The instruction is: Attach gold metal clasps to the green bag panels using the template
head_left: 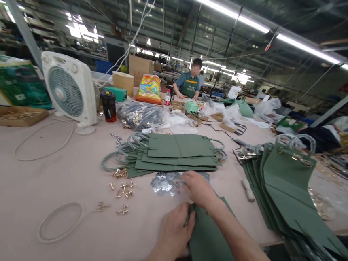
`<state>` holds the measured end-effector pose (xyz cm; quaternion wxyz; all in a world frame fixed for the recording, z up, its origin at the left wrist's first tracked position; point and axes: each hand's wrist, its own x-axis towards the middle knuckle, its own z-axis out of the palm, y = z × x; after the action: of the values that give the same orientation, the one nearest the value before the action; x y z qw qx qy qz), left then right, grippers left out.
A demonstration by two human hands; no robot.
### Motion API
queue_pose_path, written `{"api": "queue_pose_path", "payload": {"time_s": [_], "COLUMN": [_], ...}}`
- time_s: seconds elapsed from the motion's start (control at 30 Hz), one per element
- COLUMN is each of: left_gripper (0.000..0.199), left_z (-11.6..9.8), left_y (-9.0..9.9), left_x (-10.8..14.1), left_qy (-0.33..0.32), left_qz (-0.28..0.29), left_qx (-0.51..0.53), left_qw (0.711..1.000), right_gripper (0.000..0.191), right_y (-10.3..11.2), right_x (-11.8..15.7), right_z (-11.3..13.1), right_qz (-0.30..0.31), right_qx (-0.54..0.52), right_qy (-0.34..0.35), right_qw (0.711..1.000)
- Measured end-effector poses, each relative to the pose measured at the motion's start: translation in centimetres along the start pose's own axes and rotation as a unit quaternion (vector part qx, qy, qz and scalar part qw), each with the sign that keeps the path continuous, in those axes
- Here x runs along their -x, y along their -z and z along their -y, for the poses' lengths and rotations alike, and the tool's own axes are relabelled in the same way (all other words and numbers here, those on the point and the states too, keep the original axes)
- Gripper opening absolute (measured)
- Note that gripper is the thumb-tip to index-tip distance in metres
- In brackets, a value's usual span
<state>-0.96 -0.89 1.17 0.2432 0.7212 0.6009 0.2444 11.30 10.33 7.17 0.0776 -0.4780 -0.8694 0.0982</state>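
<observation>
My left hand (176,228) is closed on the top end of a green panel (213,243) at the table's near edge. My right hand (197,188) reaches over a pile of small silvery metal plates (165,183), its fingertips at the pile's right part; whether they hold a plate is hidden. Behind the pile lies a stack of green panels (178,147) with plastic-wrapped handles. Small gold-coloured metal fittings (124,191) are scattered left of the plates.
More green panels (291,185) with handles hang over the edge at right. A white fan (69,87), a dark bottle (108,106) and a bag of grey parts (141,114) stand farther back at left. Across the table is a person (190,83). A white cord loop (59,222) lies front left.
</observation>
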Motion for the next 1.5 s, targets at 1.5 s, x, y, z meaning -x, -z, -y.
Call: {"api": "queue_pose_path", "payload": {"time_s": [1.5], "left_gripper": [0.027], "left_z": [0.4], "left_y": [0.4], "left_x": [0.2], "left_qy": [-0.028], "left_qz": [0.000], "left_qx": [0.059], "left_qw": [0.998], "right_gripper": [0.021], "right_y": [-1.5], "right_x": [-2.8], "right_z": [-9.5], "right_qz": [-0.054], "right_qx": [-0.166], "right_qy": [-0.167], "right_qw": [0.970]}}
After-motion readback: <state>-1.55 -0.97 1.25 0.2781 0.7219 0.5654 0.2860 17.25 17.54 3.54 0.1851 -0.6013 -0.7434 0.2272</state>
